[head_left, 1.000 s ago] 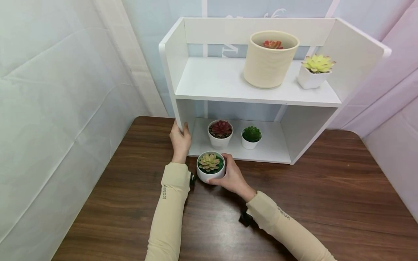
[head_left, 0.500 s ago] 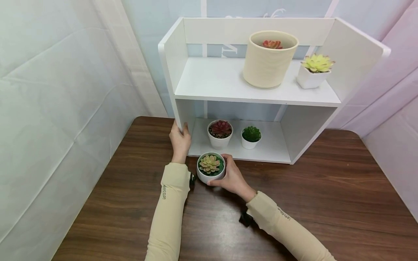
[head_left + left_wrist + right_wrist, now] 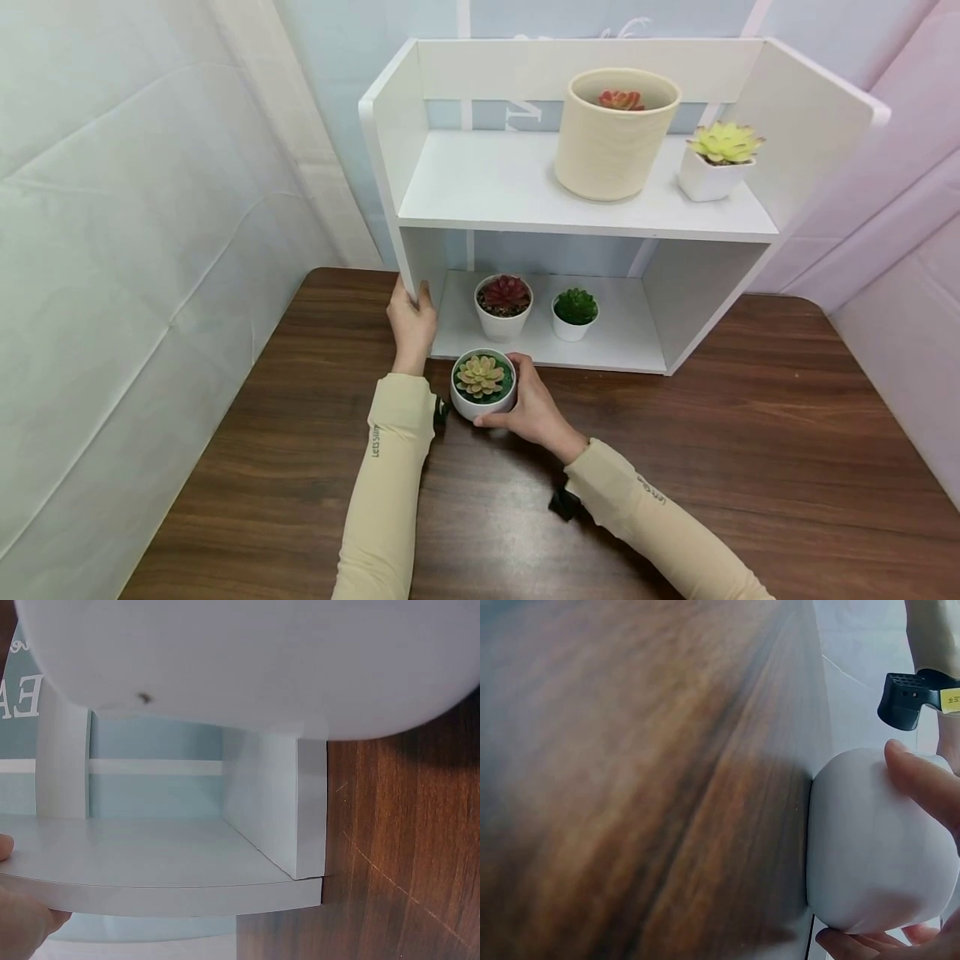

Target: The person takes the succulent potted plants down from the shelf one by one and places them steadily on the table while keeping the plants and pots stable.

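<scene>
My left hand (image 3: pixel 412 325) holds the front edge of the left side panel (image 3: pixel 384 158) of a white two-tier shelf. The left wrist view shows its thumb and fingers on either side of this panel (image 3: pixel 165 896). With thumb and fingers spread round it, my right hand (image 3: pixel 536 408) grips a round white pot (image 3: pixel 877 847). A pale green, pink-tinged succulent (image 3: pixel 481 377) sits in that pot on a green bed. The pot rests on the table just before the shelf's lower board. In the left wrist view its white wall (image 3: pixel 247 660) fills the top.
On the lower board stand a dark red succulent (image 3: pixel 505 293) in a white pot and a small green one (image 3: pixel 576 307). Above are a large cream pot (image 3: pixel 611 154) with a red succulent inside and a yellow-green succulent (image 3: pixel 724 143) in a square pot. The table (image 3: pixel 787 467) is dark wood.
Only the head view has shifted a little. Both hands stay where they were, on the shelf panel and on the round pot.
</scene>
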The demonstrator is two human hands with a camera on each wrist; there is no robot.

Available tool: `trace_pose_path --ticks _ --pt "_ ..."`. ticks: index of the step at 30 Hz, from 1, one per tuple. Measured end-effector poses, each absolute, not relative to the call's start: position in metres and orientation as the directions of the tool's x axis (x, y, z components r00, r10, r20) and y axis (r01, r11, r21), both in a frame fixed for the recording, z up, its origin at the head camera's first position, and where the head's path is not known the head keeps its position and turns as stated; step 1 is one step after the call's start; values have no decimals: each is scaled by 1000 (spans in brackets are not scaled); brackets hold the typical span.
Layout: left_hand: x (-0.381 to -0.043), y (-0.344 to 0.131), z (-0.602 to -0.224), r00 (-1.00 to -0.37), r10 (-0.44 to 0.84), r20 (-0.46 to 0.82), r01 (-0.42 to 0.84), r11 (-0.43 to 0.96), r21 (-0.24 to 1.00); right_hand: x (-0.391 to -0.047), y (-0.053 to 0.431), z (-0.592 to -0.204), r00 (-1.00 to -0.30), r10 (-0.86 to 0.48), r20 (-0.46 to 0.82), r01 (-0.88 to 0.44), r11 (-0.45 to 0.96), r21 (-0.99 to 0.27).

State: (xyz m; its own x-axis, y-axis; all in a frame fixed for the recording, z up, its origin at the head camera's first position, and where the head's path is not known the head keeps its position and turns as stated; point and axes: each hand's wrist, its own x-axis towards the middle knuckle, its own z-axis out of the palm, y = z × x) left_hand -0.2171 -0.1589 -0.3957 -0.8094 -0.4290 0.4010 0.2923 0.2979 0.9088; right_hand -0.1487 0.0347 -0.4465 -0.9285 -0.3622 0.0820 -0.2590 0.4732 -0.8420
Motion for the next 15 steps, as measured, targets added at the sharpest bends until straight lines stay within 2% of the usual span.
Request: trace_pose_path --ticks 15 --pt "-216 -158 -395 -820 -432 375 249 319 914 -149 43 -435 -912 -409 8 -237 514 -824"
